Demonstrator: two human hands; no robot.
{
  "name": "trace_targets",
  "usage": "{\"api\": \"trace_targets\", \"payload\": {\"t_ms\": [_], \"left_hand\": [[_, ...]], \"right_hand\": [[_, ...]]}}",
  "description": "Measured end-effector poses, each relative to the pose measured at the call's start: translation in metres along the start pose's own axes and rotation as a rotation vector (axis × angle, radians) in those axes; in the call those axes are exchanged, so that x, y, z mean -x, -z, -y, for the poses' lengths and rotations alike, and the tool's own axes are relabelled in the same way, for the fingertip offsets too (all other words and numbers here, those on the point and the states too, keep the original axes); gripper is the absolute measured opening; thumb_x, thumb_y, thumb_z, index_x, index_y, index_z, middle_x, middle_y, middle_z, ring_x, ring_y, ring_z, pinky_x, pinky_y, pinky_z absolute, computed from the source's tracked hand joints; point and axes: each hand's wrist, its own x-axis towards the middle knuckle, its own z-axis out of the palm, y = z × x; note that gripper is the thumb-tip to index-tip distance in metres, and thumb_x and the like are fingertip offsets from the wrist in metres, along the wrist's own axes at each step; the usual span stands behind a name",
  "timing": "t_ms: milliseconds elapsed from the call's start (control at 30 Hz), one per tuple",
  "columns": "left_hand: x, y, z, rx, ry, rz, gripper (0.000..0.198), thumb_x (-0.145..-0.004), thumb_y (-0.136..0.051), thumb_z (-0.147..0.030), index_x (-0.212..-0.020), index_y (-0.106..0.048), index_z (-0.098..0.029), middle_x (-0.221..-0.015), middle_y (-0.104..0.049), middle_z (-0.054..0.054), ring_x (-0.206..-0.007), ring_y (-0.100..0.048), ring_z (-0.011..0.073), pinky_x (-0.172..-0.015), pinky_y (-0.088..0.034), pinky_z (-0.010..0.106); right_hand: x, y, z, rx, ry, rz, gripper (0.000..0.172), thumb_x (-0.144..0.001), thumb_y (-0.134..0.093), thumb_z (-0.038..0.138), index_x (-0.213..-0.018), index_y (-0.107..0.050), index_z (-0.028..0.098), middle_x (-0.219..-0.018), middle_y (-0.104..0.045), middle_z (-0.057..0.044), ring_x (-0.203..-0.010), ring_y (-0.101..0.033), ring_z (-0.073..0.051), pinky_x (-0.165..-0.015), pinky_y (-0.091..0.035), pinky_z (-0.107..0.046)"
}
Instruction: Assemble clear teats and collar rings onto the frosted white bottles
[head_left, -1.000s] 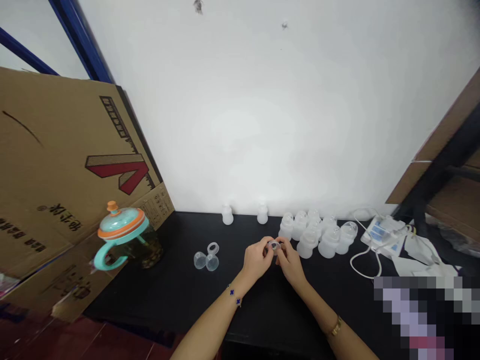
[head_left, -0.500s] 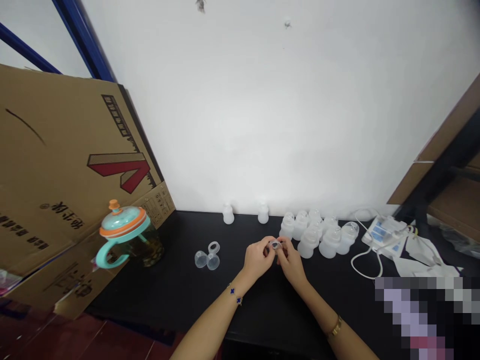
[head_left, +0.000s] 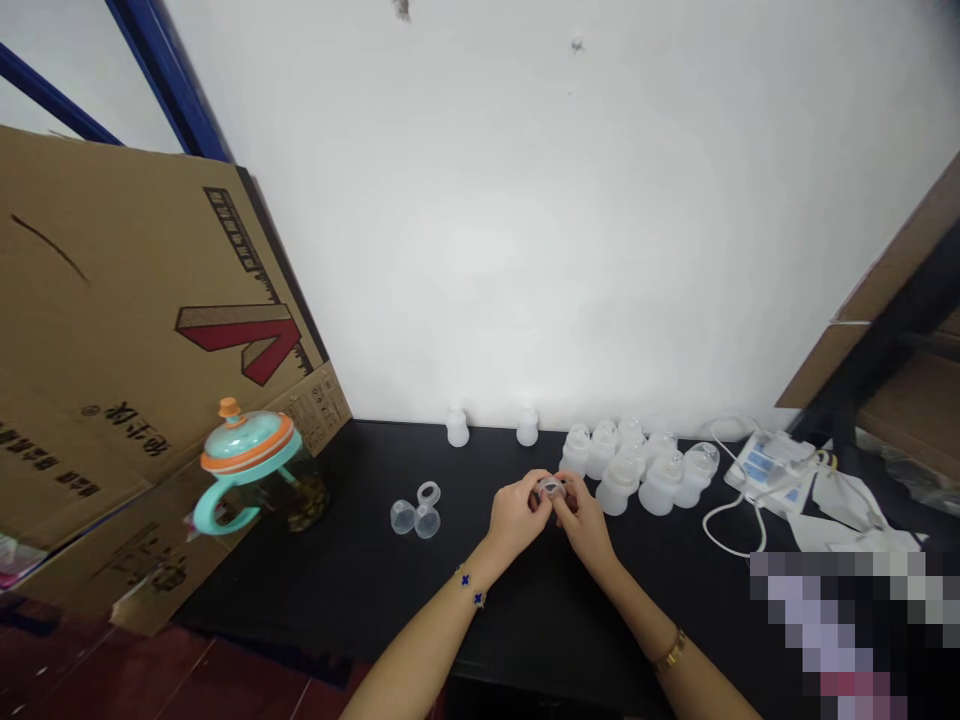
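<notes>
Over the black table, my left hand [head_left: 516, 515] and my right hand [head_left: 586, 522] meet with fingers closed on a small translucent bottle ring [head_left: 552, 486]. The fingers cover its sides, and I cannot tell whether another part sits inside it. To the left lie two clear domed caps [head_left: 427, 521] and one loose ring [head_left: 429, 493], touching or close together. Just right of my hands stands a group of several frosted small bottles with clear caps [head_left: 660, 486]. By the wall are two separate white small bottles [head_left: 457, 428] [head_left: 527, 428].
A teal-lidded jug [head_left: 251, 450] with an orange knob stands on the left, before a large cardboard box [head_left: 135, 300]. White cables [head_left: 731, 545], a blue-and-white pack [head_left: 772, 470] and white paper [head_left: 844, 510] lie on the right. The white wall [head_left: 480, 250] bounds the table's back.
My hands stay in nearly the same place. The ring between my fingers has shifted slightly in tilt, and its opening shows a little differently.
</notes>
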Motion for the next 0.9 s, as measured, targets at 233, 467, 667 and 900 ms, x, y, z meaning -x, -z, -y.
{"api": "trace_targets", "payload": {"t_ms": [233, 467, 667, 900], "left_hand": [[0.0, 0.0, 0.002, -0.018, 0.006, 0.002, 0.026, -0.09, -0.054, -0.023, -0.112, -0.067, -0.026, -0.074, -0.07, -0.003, -0.064, -0.065, 0.0145, -0.065, -0.046, 0.023], [0.001, -0.001, 0.003, -0.033, 0.006, 0.002, 0.023, -0.094, -0.05, -0.028, -0.109, -0.067, -0.025, -0.074, -0.072, -0.002, -0.064, -0.066, 0.0151, -0.064, -0.046, 0.023], [0.003, -0.004, 0.004, -0.104, -0.01, 0.011, 0.022, -0.095, -0.049, -0.027, -0.108, -0.067, -0.023, -0.072, -0.071, -0.001, -0.066, -0.067, 0.0163, -0.064, -0.046, 0.024], [0.002, -0.004, 0.003, -0.123, 0.015, 0.03, 0.02, -0.095, -0.051, -0.028, -0.106, -0.068, -0.024, -0.074, -0.072, -0.001, -0.066, -0.068, 0.0157, -0.063, -0.045, 0.022]], "right_hand": [[-0.001, -0.001, -0.001, 0.002, 0.012, -0.002, 0.036, -0.092, -0.054, 0.053, -0.11, -0.057, 0.023, -0.085, -0.073, -0.004, -0.057, -0.063, -0.019, -0.05, -0.048, -0.028], [0.002, 0.0, 0.004, 0.014, 0.007, -0.002, 0.034, -0.095, -0.05, 0.052, -0.109, -0.058, 0.023, -0.075, -0.069, -0.002, -0.056, -0.062, -0.018, -0.051, -0.046, -0.027], [0.003, 0.002, 0.008, 0.006, -0.016, 0.013, 0.029, -0.096, -0.047, 0.048, -0.102, -0.06, 0.024, -0.062, -0.063, 0.003, -0.052, -0.059, -0.017, -0.054, -0.044, -0.028], [0.001, 0.002, 0.005, 0.013, -0.022, 0.024, 0.028, -0.095, -0.049, 0.05, -0.097, -0.06, 0.024, -0.064, -0.065, 0.002, -0.052, -0.058, -0.018, -0.053, -0.043, -0.028]]}}
